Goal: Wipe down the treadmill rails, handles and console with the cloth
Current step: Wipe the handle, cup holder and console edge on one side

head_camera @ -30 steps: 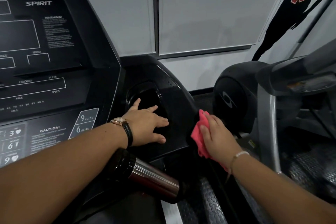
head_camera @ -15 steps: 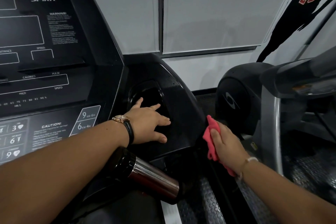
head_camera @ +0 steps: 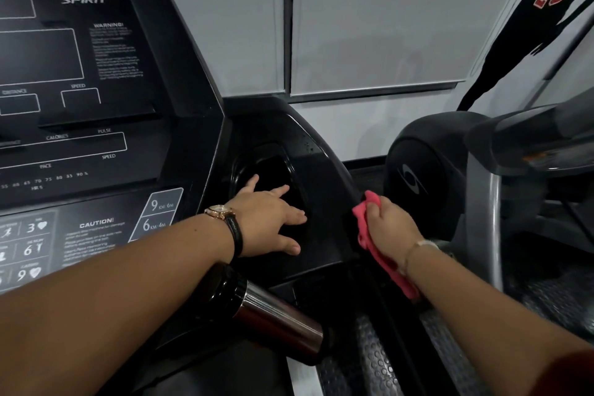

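My right hand [head_camera: 390, 228] curls round the crumpled pink cloth [head_camera: 384, 259], pressing it against the black plastic treadmill console's [head_camera: 321, 170] outer side, right of centre. My left hand [head_camera: 270, 222] lies flat on it, fingers spread, empty. I judge most of the job left, the lettered display panel [head_camera: 64, 74] upper left included.

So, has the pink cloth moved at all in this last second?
Yes. The cloth slid up the console edge, judged against the neighbouring machine's round housing.
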The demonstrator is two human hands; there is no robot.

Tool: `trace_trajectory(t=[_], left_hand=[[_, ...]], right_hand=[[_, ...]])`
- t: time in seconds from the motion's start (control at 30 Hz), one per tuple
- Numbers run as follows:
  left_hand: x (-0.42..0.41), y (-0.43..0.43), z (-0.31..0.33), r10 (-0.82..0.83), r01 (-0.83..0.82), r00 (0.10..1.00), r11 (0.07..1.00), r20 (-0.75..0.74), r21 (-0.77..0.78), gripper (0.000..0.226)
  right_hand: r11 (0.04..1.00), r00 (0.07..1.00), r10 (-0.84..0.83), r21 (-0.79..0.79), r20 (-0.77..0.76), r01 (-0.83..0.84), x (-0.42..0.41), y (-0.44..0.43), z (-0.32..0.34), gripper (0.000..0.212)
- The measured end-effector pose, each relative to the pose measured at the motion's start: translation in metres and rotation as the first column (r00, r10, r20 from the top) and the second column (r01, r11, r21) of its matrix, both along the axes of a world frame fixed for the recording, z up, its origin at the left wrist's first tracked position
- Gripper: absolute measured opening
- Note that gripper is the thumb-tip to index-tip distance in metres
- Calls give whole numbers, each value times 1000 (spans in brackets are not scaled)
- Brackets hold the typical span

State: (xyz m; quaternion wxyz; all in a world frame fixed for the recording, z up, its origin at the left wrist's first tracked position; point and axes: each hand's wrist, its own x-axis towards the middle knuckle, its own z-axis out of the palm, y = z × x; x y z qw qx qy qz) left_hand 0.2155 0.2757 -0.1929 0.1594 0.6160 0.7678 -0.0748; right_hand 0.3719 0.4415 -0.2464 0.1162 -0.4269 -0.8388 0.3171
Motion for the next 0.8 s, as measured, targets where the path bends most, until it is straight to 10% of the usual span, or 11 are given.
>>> trace_trajectory(t=[0.2,0.4,0.6,0.8], left_hand=[[0,-1,-2,-7,7,1000,1000,2,12,60],[1,-2,-1,-4,4,1000,1000,23,9,61],[-1,0,5,-40,38,998,999,-49,-33,62],[-34,6,54,9,55,947,980,-322,189,47]], right_hand=[[857,968,223,450,112,-250,-1,-45,-1,66],[993,998,-16,119,59,9,-22,-10,1,48],[881,971,239,420,-3,-215,-6,-34,-1,50],[989,1000,27,143,17,-29,-27,-4,-1,46]])
